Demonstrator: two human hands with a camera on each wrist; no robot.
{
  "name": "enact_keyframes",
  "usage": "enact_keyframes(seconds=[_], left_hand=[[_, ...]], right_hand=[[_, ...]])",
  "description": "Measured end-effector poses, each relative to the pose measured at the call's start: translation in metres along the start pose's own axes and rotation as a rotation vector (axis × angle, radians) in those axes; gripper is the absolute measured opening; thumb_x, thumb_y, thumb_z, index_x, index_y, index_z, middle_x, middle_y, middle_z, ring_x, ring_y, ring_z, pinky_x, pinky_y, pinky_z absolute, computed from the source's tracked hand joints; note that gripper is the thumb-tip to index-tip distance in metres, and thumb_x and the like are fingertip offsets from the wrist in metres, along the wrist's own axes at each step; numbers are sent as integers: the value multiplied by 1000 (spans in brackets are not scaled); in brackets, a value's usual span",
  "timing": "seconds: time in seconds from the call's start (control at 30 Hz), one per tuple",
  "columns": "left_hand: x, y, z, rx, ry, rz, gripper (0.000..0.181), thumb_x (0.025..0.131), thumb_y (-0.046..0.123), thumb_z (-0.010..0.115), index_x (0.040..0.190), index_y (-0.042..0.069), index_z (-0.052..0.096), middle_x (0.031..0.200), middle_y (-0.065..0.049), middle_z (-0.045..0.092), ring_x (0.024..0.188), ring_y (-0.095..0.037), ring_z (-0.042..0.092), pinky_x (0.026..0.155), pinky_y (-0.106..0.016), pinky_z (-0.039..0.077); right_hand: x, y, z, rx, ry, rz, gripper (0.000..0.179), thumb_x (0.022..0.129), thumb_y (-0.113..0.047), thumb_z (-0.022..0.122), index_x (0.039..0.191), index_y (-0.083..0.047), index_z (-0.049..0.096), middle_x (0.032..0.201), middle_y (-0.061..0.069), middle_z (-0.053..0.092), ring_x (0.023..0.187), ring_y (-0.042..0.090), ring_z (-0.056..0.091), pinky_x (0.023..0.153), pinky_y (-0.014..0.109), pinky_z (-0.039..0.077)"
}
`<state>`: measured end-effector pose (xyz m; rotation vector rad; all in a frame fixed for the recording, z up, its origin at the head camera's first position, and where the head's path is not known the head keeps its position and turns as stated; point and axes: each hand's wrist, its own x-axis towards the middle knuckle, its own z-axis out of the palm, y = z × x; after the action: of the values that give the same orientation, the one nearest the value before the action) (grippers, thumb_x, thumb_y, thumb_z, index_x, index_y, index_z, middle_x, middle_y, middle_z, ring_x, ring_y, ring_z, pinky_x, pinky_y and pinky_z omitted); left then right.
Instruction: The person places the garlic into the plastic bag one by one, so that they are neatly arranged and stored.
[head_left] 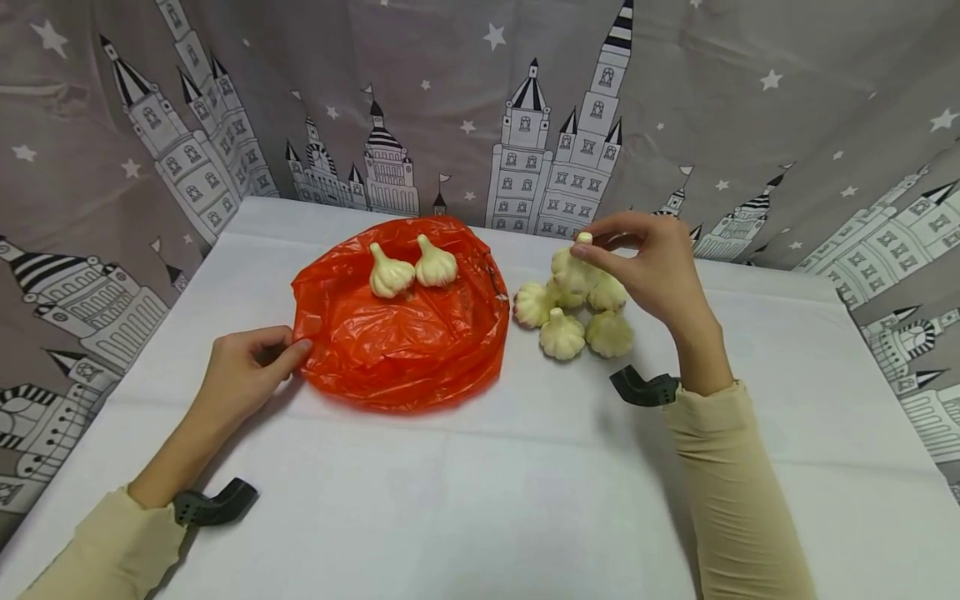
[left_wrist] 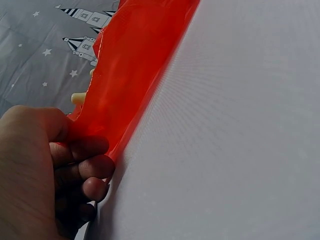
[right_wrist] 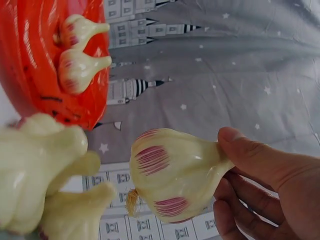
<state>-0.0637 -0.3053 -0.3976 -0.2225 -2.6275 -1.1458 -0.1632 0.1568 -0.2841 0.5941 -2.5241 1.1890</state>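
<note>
A red plastic bag (head_left: 397,333) lies spread wide on the white table, its rim rolled up around two garlic bulbs (head_left: 390,273). My left hand (head_left: 251,367) pinches the bag's left edge between thumb and fingers; the left wrist view shows the red film (left_wrist: 130,75) running up from that grip. My right hand (head_left: 648,258) holds a garlic bulb (right_wrist: 172,172) by its stem, raised above a cluster of several other bulbs (head_left: 562,335) right of the bag. Pink streaks and a tuft of roots show on the held bulb in the right wrist view.
White cloth (head_left: 450,500) covers the table. Behind it hangs a grey curtain (head_left: 450,108) printed with castles and stars. A dark wrist camera mount (head_left: 217,504) sits on the left wrist, and another mount (head_left: 645,387) on the right.
</note>
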Motion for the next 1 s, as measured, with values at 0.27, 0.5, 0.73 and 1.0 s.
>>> enact_keyframes(seconds=[0.27, 0.5, 0.73, 1.0], left_hand=[[0, -2, 0, 10, 5, -1, 14, 92, 16, 70, 79, 11, 68, 67, -1, 58, 66, -7, 48, 58, -13, 41], [-1, -3, 1, 10, 1, -16, 14, 92, 17, 70, 80, 11, 68, 68, -1, 59, 66, -8, 49, 58, -13, 41], [0, -3, 1, 10, -1, -12, 15, 92, 17, 70, 79, 12, 67, 68, 0, 59, 66, -8, 49, 58, -13, 42], [-1, -3, 1, 11, 1, -5, 13, 92, 17, 70, 80, 12, 68, 68, -1, 59, 66, -8, 49, 59, -13, 42]], right_hand=[[11, -13, 18, 67, -33, -16, 21, 83, -31, 80, 97, -16, 77, 93, -8, 73, 83, 9, 69, 79, 26, 52], [21, -22, 37, 107, -66, -41, 20, 82, -31, 81, 96, -17, 77, 92, -7, 73, 83, 8, 68, 76, 26, 56], [31, -34, 56, 145, -82, -75, 20, 82, -31, 81, 96, -16, 77, 92, -7, 73, 83, 7, 68, 77, 26, 56], [32, -73, 65, 180, -122, -67, 18, 84, -11, 79, 97, 1, 74, 94, 14, 73, 85, 23, 69, 79, 29, 57]])
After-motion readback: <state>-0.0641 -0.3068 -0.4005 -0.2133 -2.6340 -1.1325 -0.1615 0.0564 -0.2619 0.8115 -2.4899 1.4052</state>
